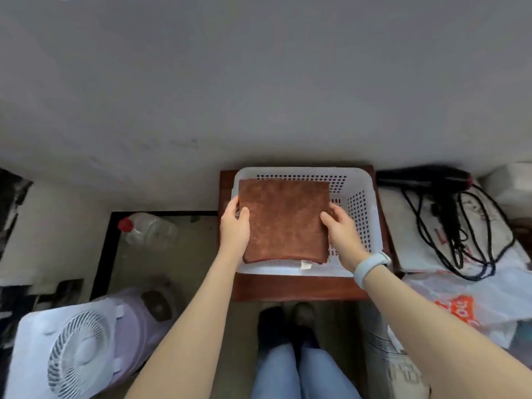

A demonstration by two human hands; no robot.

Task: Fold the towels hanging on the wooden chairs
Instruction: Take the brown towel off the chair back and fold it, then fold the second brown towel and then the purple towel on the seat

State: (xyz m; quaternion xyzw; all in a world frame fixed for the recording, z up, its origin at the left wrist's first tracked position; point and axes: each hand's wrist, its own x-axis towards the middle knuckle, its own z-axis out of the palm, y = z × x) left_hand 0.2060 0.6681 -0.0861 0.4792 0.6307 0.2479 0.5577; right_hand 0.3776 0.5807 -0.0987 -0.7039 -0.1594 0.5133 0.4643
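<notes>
Rust-brown terry towel [283, 221], folded to a flat square, held level over the white perforated plastic basket [361, 197], its far edge near the basket's back wall, its near edge just above the front rim. Gripped at both sides: left hand [234, 226] curled round the left edge, thumb on top, fingers hidden beneath; right hand [341, 230] likewise round the right edge, thumb on top. Pale watch band [370, 266] on the right wrist. Small white label [305, 265] poking out under the towel's near edge.

Basket seated on a dark red-brown wooden surface [290, 287], possibly a chair seat, though not plain from here. To the right of the basket, a black hair dryer [426, 177] with looped cord on a white bag. To the left of the basket, lower down, a clear plastic bottle with red cap [144, 228] and a white round fan [77, 352].

Judged soft, light and limp: likely to sag or slip open if taken by 1 corner. Best held as now, at 2 opposite edges with layers pinched together, or supported flat from beneath. Not fragile, not slippery; the pile gives good purchase. Seemingly 1 towel folded and about to be lowered into the basket; no others visible here.
</notes>
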